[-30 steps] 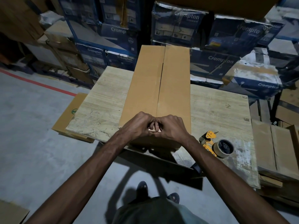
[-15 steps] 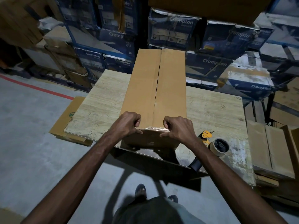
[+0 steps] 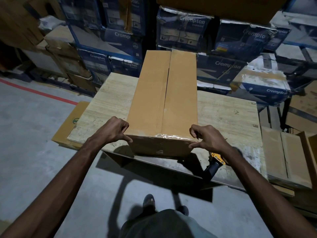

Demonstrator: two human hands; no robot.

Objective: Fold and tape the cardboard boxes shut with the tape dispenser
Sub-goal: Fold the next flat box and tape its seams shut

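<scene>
One wooden table [image 3: 226,114], and lengthwise on it the long cardboard box [image 3: 151,100], its near end at the edge. It looks stiff and probably light, so the corners are the best grip. The left hand [image 3: 111,131] and right hand [image 3: 211,140] pinch them, thumbs against curled fingers. A tape strip [image 3: 171,135] glints there, and the tape dispenser [image 3: 218,159] is mostly hidden behind the right wrist.

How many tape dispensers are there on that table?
1: the tape dispenser lies at the table's near right corner, right of the box, partly covered by the person's right forearm. Another could be hidden behind the box.
</scene>
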